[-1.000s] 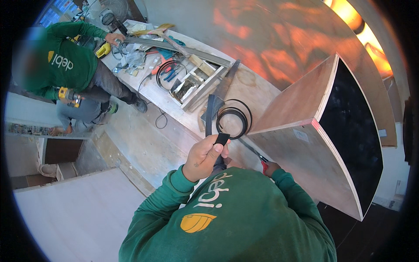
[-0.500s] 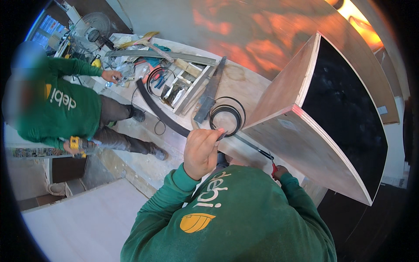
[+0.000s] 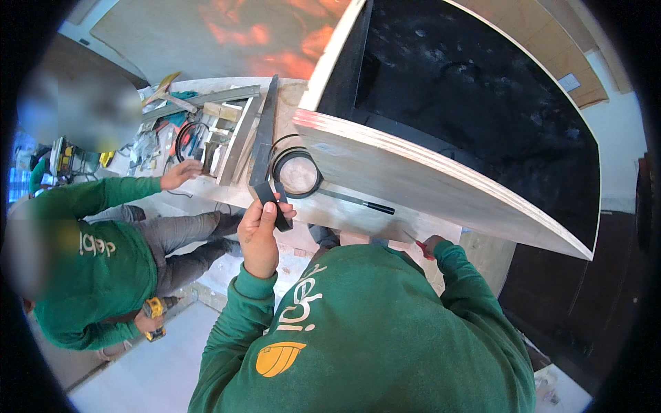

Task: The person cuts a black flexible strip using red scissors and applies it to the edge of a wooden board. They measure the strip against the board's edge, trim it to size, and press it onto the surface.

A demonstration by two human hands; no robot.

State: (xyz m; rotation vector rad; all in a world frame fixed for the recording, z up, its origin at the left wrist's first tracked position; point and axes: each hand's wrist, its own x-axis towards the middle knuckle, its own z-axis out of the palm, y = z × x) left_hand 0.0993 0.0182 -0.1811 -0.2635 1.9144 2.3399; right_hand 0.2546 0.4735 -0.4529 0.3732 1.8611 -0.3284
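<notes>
Black strip (image 3: 283,221), arched leftward half a second ago, now bunched as a loop, pinched in left hand (image 3: 261,239) beside the coil (image 3: 278,168) on the tabletop (image 3: 420,224): compact, handled close. Right hand (image 3: 432,245) closed round red-handled tool (image 3: 422,250), its tip now apart from black-ended flat piece (image 3: 379,208). Co-worker's empty hand (image 3: 182,174) nearer.

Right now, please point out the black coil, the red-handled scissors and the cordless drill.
Black coil (image 3: 320,178), head view: right side of its ring.
Red-handled scissors (image 3: 423,250), head view: red handle.
Cordless drill (image 3: 155,307), head view: yellow body.
</notes>
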